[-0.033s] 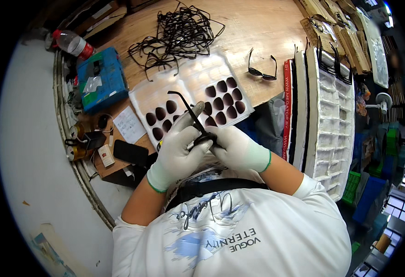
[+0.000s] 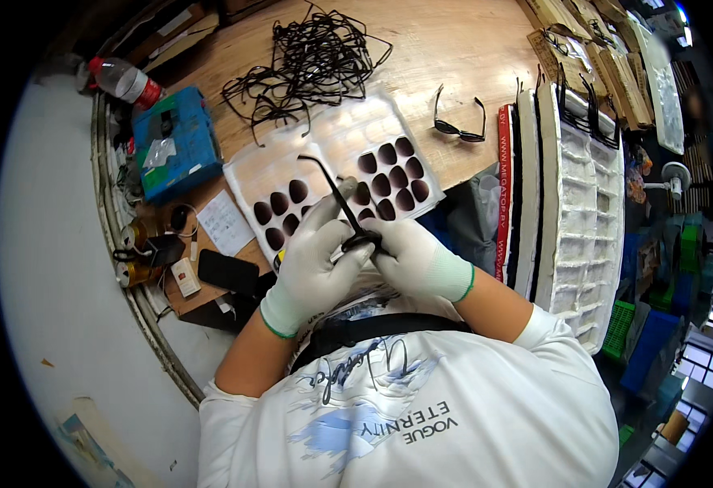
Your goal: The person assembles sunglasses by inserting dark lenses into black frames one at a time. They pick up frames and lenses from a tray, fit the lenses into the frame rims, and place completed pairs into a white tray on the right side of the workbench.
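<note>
Close in front of my body, both hands hold a black eyeglass frame (image 2: 338, 195), one temple arm pointing up and away from me. My left hand (image 2: 312, 268), in a white glove with a green cuff edge, pinches the front of the frame between thumb and fingers. From the other side my right hand (image 2: 421, 259), gloved alike, grips it too; its fingertips are partly hidden. Whether a lens sits in the rim I cannot tell. Just beyond my hands lies a pale lens tray (image 2: 269, 165) with several dark tinted lenses (image 2: 382, 185) in its cells.
A tangled heap of black eyeglass frames (image 2: 324, 57) lies behind the tray. Black sunglasses (image 2: 459, 131) rest to its right, near upright white compartment trays (image 2: 588, 220). On the left are a blue box (image 2: 179, 150), a bottle (image 2: 126, 81), a paper (image 2: 226, 224) and a phone (image 2: 228, 271).
The temple arm's tip has shifted very slightly up and to the right. Both hands keep their hold on the eyeglass frame.
</note>
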The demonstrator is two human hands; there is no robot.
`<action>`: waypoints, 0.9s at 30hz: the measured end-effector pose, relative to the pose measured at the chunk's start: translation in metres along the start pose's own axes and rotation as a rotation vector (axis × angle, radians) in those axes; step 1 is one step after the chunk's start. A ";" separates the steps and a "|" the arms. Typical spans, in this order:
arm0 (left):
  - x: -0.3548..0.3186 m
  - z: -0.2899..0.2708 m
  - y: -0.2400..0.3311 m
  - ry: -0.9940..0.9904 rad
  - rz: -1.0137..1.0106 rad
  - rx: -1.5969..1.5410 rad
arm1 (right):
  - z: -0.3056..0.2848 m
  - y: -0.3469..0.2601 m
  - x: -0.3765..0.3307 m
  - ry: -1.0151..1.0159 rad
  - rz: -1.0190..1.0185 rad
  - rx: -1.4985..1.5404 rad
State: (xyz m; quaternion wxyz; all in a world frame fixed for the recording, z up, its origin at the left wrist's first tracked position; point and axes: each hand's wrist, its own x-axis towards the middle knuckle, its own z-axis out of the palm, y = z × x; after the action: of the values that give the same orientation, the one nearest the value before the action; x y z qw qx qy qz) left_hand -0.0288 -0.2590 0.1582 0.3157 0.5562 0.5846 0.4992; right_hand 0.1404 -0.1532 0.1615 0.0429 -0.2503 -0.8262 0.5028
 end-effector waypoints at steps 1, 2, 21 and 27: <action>0.011 0.004 -0.001 -0.017 -0.004 0.062 | -0.006 0.009 0.004 0.056 0.021 -0.011; 0.016 0.011 -0.002 0.028 -0.083 0.052 | -0.012 0.020 0.008 0.109 0.040 -0.024; -0.005 0.020 -0.046 0.135 -0.553 -0.070 | -0.113 0.269 0.071 0.528 0.313 -0.866; 0.002 0.022 -0.061 0.082 -0.547 -0.234 | -0.188 0.130 -0.011 0.709 -0.042 -0.824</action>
State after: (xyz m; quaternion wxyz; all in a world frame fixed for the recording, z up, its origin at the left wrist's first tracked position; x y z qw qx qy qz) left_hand -0.0287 -0.2446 0.0952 0.4767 0.3174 0.6633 0.4817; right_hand 0.2587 0.0419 0.1449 0.2273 -0.3839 -0.8947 0.0212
